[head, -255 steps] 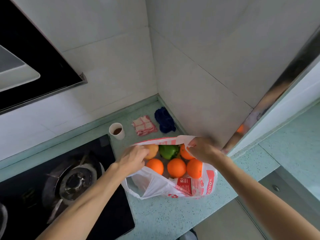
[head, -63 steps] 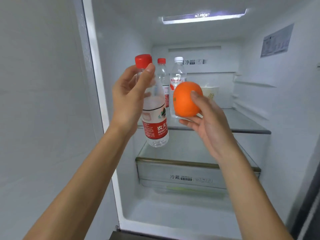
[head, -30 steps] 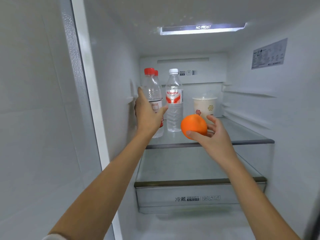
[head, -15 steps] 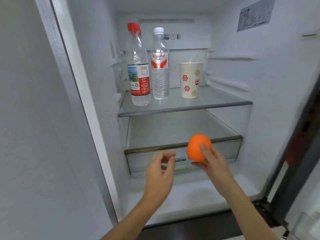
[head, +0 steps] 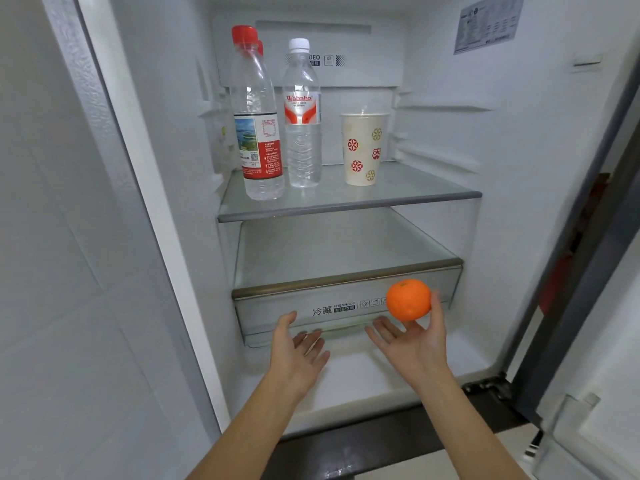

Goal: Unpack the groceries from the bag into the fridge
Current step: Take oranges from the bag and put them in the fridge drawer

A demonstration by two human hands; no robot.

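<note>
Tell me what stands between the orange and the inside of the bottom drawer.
The drawer is shut: its front panel blocks the orange, held just before it in the right hand. The open left hand reaches toward the panel's lower edge.

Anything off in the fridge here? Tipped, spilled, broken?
Nothing stands out. The front red-capped bottle, the white-capped bottle and the paper cup stand upright on the glass shelf, no spill visible. The crisper drawer sits shut and level. The right hand holds the orange in front of it; the left hand is open.
</note>
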